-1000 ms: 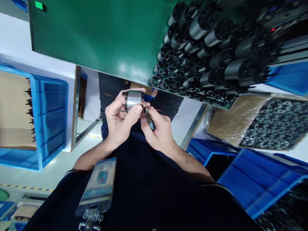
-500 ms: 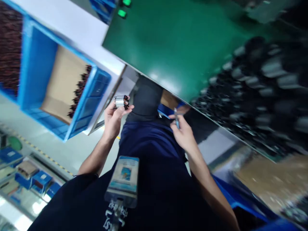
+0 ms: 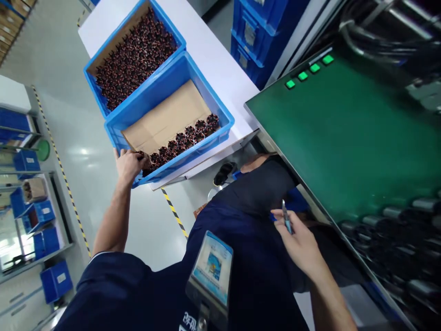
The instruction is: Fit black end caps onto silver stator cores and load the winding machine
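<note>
My left hand (image 3: 128,165) is at the near left corner of a blue bin (image 3: 227,124). Its fingers are closed on a motor stator (image 3: 140,155), mostly hidden by the hand. Beside it, a row of dark stators with copper windings (image 3: 181,140) lines the near wall of the bin, on a cardboard sheet (image 3: 168,112). Above my lap, next to the green bench, my right hand (image 3: 299,236) is closed on a small tool with a metal tip and light-blue handle (image 3: 286,218), pointing up; its exact kind is unclear.
A second blue bin full of stators (image 3: 138,59) stands behind the first on a white table (image 3: 210,46). The green bench (image 3: 365,138) is on the right, with dark cylindrical motor parts (image 3: 396,248) along its near side. Stacked blue crates (image 3: 253,37) stand behind.
My left hand has carried the stator from in front of my body leftward into the blue bin. The view has swung left. My right hand still holds the tool near my lap.
</note>
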Available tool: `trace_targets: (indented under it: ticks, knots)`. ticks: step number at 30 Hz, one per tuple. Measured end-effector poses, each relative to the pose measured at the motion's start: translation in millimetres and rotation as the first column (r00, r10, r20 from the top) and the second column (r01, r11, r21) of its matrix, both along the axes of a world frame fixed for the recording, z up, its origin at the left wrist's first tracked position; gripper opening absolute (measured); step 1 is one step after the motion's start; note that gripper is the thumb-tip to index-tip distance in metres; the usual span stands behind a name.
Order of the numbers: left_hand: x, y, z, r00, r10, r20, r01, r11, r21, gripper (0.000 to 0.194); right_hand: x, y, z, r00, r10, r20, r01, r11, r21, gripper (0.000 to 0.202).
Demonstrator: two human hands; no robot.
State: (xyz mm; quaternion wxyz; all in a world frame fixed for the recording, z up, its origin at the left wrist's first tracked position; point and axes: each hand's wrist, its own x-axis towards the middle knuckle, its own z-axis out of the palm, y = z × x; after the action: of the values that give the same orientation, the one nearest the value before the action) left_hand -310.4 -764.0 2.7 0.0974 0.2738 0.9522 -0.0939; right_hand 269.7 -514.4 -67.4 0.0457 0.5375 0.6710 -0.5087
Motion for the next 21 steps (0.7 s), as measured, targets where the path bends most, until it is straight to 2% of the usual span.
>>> trace_targets:
  ticks: [2,5,9,13,15,17,19,20,21]
  knots:
    - [1.6,-3.2,-10.7,0.999,-0.022,0.026,0.023,0.999,-0.038,0.042,-7.8,1.6,2.5,1.0,0.009,-0.025,-0.009,1.0,0.022,0.046]
    - [3.4,-7.8,-17.6,0.996,-0.049,0.078,0.055,0.996,-0.077,0.047,-18.4,4.7,6.3,0.999,0.011,-0.04,-0.009,0.999,0.033,0.045]
    - [4.6,-13.7,-19.9,0.98,-0.092,0.175,0.11,0.989,-0.095,0.05,-32.6,14.3,11.6,0.997,-0.019,-0.072,0.019,1.0,-0.01,0.044]
    - [1.4,-20.5,-18.3,0.968,-0.084,0.238,0.111,0.988,-0.104,0.047,-45.4,29.1,18.2,0.988,-0.088,-0.124,0.086,0.996,-0.028,0.045]
    - [-0.3,-22.3,-14.3,0.965,-0.077,0.249,0.103,0.99,-0.093,0.042,-49.2,39.5,22.1,0.975,-0.148,-0.164,0.144,0.989,-0.037,0.063]
    - [0.9,-22.1,-7.9,0.966,-0.084,0.243,0.1,0.993,-0.056,0.039,-52.7,54.0,27.0,0.969,-0.15,-0.196,0.145,0.989,-0.042,0.099]
    - [7.1,-19.6,-0.7,0.972,-0.11,0.209,0.111,0.994,0.009,0.044,-61.3,73.2,34.0,0.975,-0.069,-0.21,0.067,0.998,-0.019,0.131]
    - [12.2,-17.4,2.5,0.977,-0.129,0.169,0.117,0.99,0.082,0.049,-69.3,84.0,38.4,0.979,-0.013,-0.206,0.017,1.0,0.013,0.138]
    - [18.7,-14.5,5.0,0.981,-0.15,0.119,0.128,0.975,0.179,0.052,-80.5,95.2,43.1,0.981,0.036,-0.188,-0.024,0.998,0.063,0.136]
